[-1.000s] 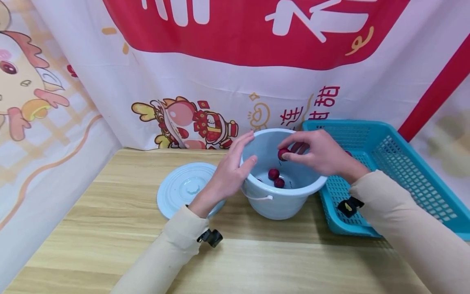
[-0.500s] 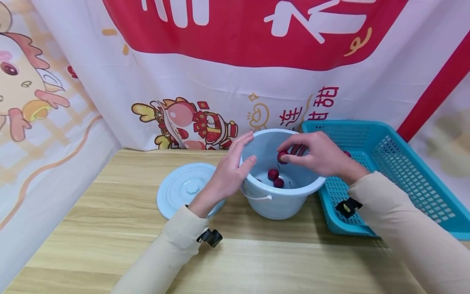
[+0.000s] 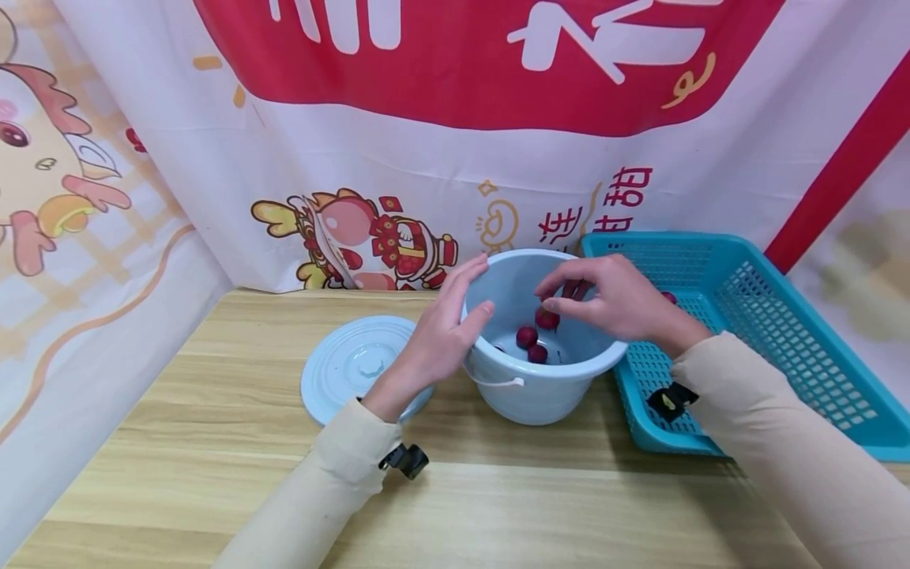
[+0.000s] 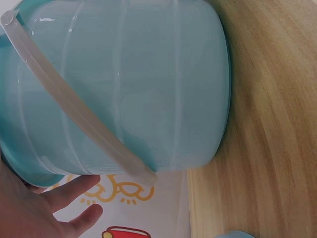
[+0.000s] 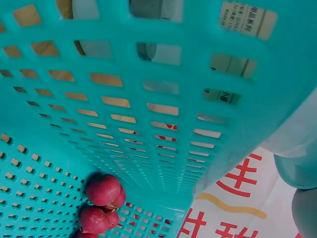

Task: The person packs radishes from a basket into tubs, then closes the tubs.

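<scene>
A light-blue bucket (image 3: 535, 399) stands upright on the table; two red radishes (image 3: 527, 337) lie on its bottom. My left hand (image 3: 444, 332) rests against the bucket's left rim with fingers extended, the thumb over the inner side. In the left wrist view, the fingers (image 4: 74, 196) reach past the rim. Over the bucket's right side, my right hand (image 3: 604, 299) reaches in with thumb and forefinger slightly apart. Another radish (image 3: 547, 318) is just below those fingertips, inside the bucket.
To the right is a teal plastic basket (image 3: 803, 316). Several radishes (image 5: 102, 190) are gathered in one of its corners. A round light-blue lid (image 3: 355, 363) lies on the table left of the bucket. A printed cloth (image 3: 398, 158) hangs behind.
The radish between my right fingertips has slipped downward, out of the pinch, toward the bucket's bottom. My left hand has stayed at the rim.
</scene>
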A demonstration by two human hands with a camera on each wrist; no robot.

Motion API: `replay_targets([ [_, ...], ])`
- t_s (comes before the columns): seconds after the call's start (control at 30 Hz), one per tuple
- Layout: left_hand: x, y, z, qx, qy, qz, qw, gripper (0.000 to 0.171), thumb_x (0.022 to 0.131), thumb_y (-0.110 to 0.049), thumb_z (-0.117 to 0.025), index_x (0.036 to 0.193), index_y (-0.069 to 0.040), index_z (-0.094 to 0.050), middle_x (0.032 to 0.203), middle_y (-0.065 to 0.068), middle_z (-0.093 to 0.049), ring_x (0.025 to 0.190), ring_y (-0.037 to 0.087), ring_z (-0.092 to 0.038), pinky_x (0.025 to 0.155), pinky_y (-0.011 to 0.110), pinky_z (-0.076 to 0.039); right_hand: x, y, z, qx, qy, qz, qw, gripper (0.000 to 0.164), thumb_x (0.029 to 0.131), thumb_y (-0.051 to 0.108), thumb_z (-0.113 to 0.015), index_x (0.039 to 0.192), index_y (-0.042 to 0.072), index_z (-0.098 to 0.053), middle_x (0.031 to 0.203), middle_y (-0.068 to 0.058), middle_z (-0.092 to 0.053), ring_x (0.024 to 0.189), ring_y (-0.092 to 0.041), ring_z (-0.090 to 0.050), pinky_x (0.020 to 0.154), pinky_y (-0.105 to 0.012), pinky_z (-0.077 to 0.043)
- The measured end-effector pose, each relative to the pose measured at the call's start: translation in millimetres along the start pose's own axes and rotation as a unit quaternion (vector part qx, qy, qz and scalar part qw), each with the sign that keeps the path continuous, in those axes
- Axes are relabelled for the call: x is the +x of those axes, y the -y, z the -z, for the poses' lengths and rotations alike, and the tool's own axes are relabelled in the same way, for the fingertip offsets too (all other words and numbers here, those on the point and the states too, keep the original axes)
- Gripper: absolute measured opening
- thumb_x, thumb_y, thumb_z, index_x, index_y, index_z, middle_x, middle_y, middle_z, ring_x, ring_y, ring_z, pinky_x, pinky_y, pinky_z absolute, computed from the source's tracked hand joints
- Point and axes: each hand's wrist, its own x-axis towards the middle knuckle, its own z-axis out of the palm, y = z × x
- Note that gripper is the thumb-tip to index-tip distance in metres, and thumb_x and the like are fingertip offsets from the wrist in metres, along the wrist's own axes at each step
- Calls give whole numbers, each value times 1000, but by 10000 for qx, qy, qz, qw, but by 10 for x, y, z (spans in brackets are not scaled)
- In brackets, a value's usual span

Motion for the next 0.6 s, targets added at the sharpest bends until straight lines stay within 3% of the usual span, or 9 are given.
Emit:
replay_targets([
  [0.6, -7, -13, 8, 4, 20, 35, 10000, 63, 107, -34, -47, 166, -19, -33, 176, -9, -26, 162, 19, -29, 130, 59, -31, 10, -12, 5, -2, 5, -49, 10000, 25, 93, 19, -81, 118, 15, -81, 113, -5, -80, 99, -21, -70, 83, -35, -59],
])
